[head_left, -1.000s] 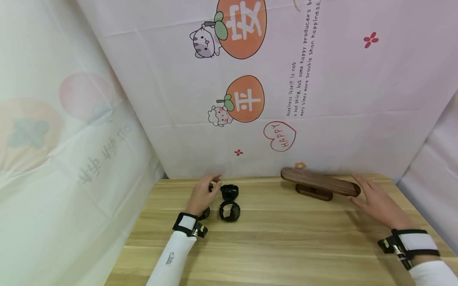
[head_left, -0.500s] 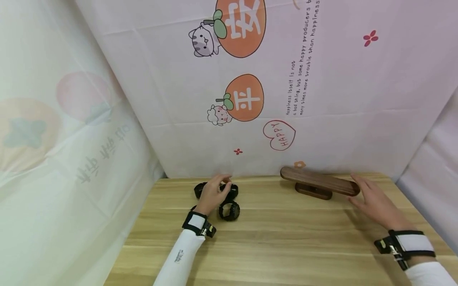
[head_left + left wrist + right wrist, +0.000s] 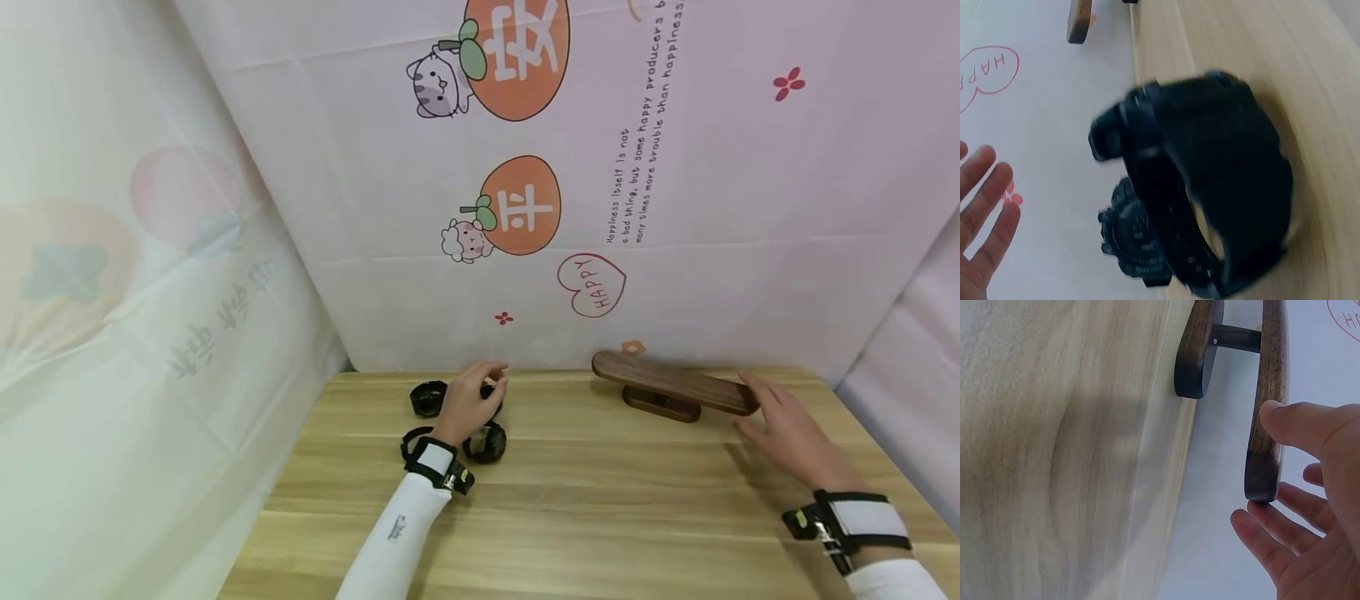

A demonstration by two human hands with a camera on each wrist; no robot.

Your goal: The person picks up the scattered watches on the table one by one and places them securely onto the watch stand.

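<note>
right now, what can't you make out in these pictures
Head: rear right wristwatch, mostly behind the left grip.
Left wrist: near wristwatch, details blurred; far wristwatch, partly hidden behind it.
Right wrist: far ends of the wooden T-bar stand, cut off by the top edge.

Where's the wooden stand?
Head view: the stand is on the right side of the table, near the back edge, with the right hand at its right end.
</note>
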